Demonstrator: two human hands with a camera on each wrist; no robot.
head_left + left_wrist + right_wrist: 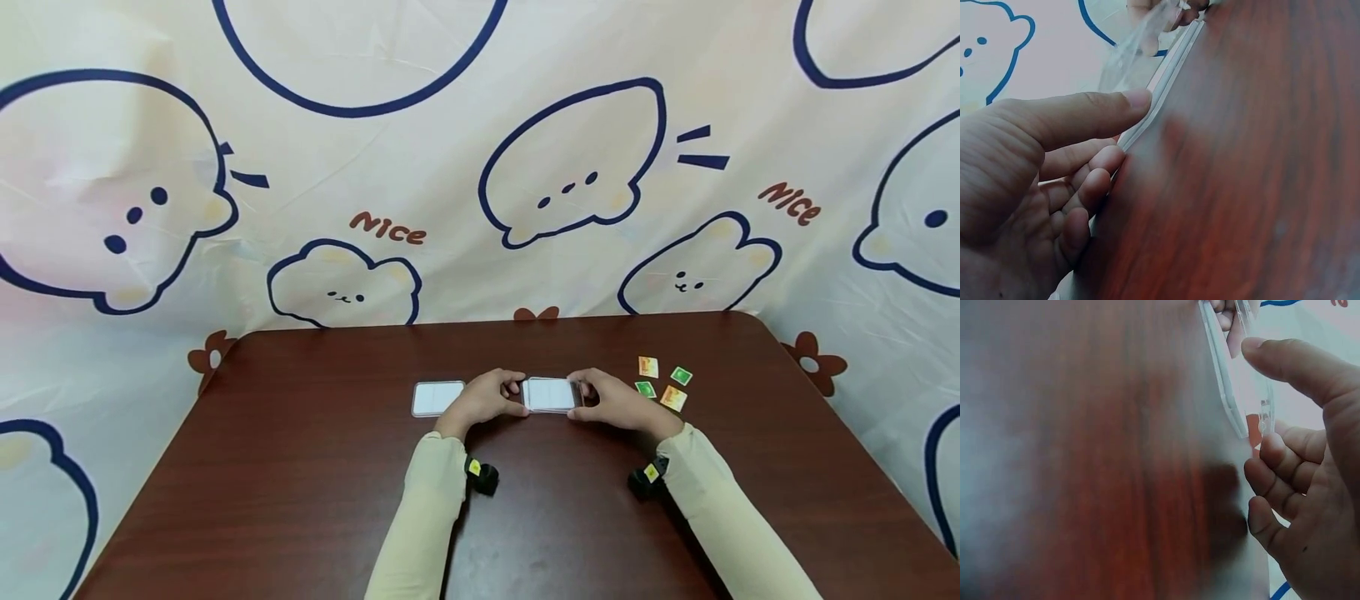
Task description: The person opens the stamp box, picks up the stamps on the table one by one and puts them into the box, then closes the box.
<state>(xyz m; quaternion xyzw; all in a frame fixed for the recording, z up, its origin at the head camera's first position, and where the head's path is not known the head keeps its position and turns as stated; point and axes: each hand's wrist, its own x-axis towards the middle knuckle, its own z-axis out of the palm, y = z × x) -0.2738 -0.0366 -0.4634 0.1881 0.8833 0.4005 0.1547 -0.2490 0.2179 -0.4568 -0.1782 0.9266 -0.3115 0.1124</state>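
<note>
pinching a white slab (1175, 65), the left hand (482, 401) faces the right hand (621, 404) gripping a clear plastic case (1266, 409).

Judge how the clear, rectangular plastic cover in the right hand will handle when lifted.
The clear plastic cover is probably stiff, since its edge runs straight; likely light, being thin; perhaps slippery, given its glossy sheen.

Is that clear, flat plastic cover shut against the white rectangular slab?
Open, at least near the right hand: the right wrist view shows a gap between cover and slab.
</note>
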